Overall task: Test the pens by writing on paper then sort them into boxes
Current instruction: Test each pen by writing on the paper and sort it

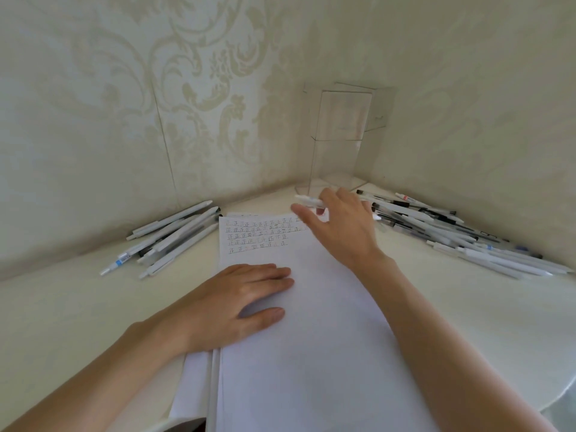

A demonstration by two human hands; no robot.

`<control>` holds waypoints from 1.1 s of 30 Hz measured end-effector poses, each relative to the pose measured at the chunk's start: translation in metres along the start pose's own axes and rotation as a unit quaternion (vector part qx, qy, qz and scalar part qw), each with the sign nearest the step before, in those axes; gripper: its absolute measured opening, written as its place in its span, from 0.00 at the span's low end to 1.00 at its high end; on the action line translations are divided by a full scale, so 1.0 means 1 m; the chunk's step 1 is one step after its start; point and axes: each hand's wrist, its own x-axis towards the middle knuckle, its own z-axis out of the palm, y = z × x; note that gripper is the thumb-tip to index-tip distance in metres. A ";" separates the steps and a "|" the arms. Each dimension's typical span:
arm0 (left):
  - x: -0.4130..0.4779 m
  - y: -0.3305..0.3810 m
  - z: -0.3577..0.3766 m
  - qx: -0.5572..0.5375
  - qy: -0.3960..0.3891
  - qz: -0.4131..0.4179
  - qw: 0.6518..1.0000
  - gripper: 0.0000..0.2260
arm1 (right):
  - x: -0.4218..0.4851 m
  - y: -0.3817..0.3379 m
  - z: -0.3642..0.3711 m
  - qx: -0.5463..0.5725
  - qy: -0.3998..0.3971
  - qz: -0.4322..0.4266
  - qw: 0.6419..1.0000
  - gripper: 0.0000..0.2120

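A cream counter [62, 307] fits into a corner. Pale wallpaper [202, 88] with a swirling floral pattern covers both walls; a thin seam [163, 135] runs down the left one.

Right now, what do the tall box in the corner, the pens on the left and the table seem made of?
The box: clear rigid plastic, probably acrylic; wallpaper shows through. The pens: matte white plastic barrels, by their look. The table: smooth cream surface with faint sheen; painted or laminated, cannot tell.

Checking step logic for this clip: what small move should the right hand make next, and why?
Probably bring the white pen in the right hand down to the last row of marks on the paper: the left hand presses it flat.
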 end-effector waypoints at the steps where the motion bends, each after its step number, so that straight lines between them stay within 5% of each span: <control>1: 0.000 0.000 0.000 0.002 0.001 0.001 1.000 0.32 | -0.001 -0.004 0.001 -0.016 -0.005 -0.009 1.000 0.26; 11: 0.000 -0.001 0.001 -0.001 0.009 0.005 1.000 0.32 | -0.002 -0.008 0.012 0.045 0.113 -0.122 0.985 0.23; 14: -0.001 0.000 0.001 -0.002 0.018 0.007 1.000 0.32 | -0.003 -0.014 0.006 0.139 0.113 -0.139 0.974 0.11; 18: -0.002 0.000 -0.001 -0.010 0.033 0.015 0.999 0.29 | -0.008 -0.028 -0.011 0.380 0.057 0.009 0.923 0.13; 21: -0.002 0.000 -0.001 -0.013 0.041 0.016 0.999 0.28 | -0.008 -0.035 -0.012 0.433 -0.059 0.122 0.891 0.25; 26: -0.002 0.003 -0.004 -0.019 0.048 0.019 0.999 0.22 | -0.010 -0.032 0.007 0.374 -0.186 0.146 0.897 0.11; 33: 0.001 0.004 -0.001 0.013 0.014 -0.025 1.000 0.26 | -0.003 -0.030 0.018 0.349 -0.139 0.167 0.912 0.15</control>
